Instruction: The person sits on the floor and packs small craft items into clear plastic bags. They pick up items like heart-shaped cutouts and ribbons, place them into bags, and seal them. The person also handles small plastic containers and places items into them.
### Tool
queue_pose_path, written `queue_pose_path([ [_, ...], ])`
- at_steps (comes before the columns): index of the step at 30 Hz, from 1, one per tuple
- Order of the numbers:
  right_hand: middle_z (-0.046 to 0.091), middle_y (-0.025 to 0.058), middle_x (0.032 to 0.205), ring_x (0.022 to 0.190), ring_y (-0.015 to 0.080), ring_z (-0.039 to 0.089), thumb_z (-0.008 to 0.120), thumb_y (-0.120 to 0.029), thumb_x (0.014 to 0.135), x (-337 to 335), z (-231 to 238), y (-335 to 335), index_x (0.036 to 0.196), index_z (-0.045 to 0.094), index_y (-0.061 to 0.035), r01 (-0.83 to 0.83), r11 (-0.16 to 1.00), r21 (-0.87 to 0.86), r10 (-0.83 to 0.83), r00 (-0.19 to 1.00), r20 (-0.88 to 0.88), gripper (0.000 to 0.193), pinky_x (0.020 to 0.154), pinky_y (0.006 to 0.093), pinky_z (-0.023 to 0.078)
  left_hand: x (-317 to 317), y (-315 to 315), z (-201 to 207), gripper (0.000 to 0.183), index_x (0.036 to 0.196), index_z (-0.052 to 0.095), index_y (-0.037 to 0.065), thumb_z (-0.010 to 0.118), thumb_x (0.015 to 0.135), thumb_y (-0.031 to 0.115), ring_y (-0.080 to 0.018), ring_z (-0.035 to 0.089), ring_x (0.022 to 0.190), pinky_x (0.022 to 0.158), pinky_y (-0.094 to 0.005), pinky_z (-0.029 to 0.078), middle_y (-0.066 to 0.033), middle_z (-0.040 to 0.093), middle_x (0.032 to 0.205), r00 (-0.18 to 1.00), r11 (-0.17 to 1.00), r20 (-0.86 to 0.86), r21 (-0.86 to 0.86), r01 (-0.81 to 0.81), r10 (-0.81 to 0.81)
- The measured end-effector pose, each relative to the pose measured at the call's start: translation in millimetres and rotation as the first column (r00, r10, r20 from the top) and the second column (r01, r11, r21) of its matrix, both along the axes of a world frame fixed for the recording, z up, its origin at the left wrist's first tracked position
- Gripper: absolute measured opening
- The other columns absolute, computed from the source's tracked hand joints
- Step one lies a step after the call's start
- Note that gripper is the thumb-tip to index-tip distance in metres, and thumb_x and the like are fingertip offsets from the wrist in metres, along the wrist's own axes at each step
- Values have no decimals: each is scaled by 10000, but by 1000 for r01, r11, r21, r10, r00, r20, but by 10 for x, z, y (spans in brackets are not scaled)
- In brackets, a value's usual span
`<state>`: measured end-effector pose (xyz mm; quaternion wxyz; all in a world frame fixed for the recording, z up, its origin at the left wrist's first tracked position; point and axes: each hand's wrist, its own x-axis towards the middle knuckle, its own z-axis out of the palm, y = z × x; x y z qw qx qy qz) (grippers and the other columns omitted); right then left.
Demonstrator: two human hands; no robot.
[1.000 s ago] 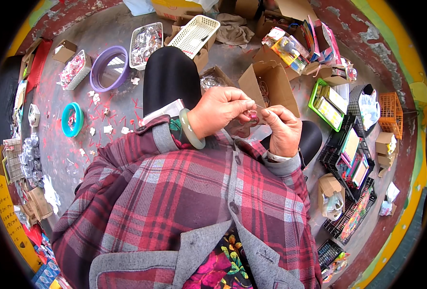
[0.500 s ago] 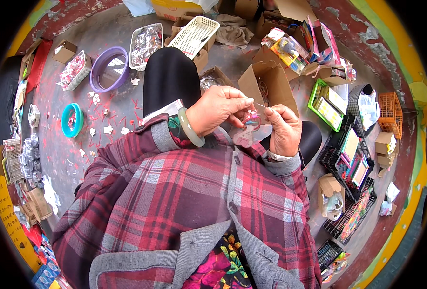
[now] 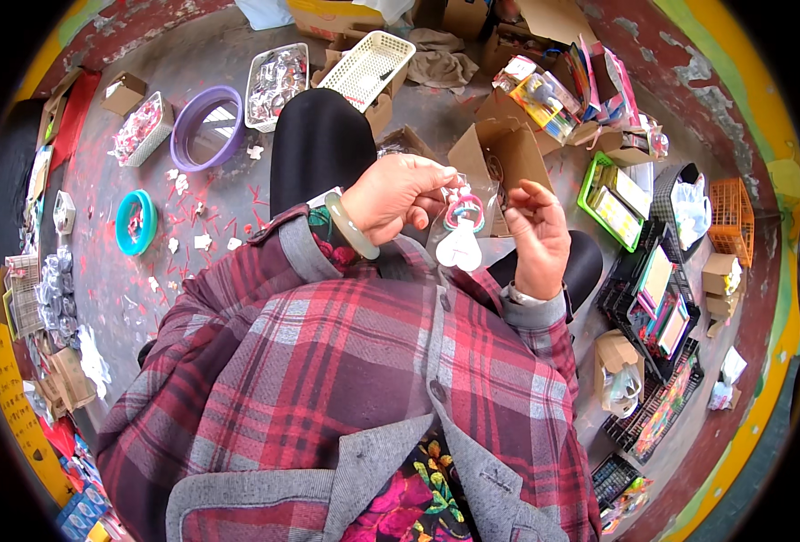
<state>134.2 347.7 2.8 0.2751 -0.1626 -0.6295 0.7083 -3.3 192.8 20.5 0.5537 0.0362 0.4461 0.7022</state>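
A small clear packet is showing a white, round-bottomed card, with pink and teal rings looping above it. The left fingers are pinching the packet's upper end. It is hanging from their tips, between the two hands. The right fingers are curling loosely, slightly parted, just beside it; whether they are touching its edge is unclear.

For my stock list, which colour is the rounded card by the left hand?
The rounded card is white; it shows best in the head view.
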Motion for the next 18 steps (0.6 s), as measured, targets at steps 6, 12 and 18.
queue_pose_path([
  [6, 547, 109, 1128, 1075, 279, 486, 645, 46, 604, -8, 204, -101, 1028, 643, -144, -37, 527, 849, 14, 999, 35, 465, 888, 321, 407, 26, 8, 19, 193, 917, 586, -27, 529, 876, 154, -91, 585, 616, 399, -155, 389, -82, 624, 783, 999, 1000, 48, -24, 12, -11],
  [12, 582, 97, 1062, 1043, 260, 501, 679, -12, 623, -11, 154, -64, 947, 681, -152, -6, 490, 872, 28, 1000, -9, 353, 856, 319, 430, 41, 7, 18, 251, 993, 565, -25, 514, 893, 200, -110, 604, 672, 417, -165, 400, -87, 624, 820, 996, 996, 40, -48, 77, -75],
  [18, 636, 90, 950, 869, 177, 608, 583, -129, 852, 39, -56, 157, 984, 597, -26, -78, 901, -426, 91, 996, 11, 167, 718, 262, 455, 33, 15, -59, 347, 1039, 548, -27, 500, 904, 288, -135, 615, 779, 468, -164, 423, -103, 629, 888, 968, 995, -250, -84, -51, 28],
])
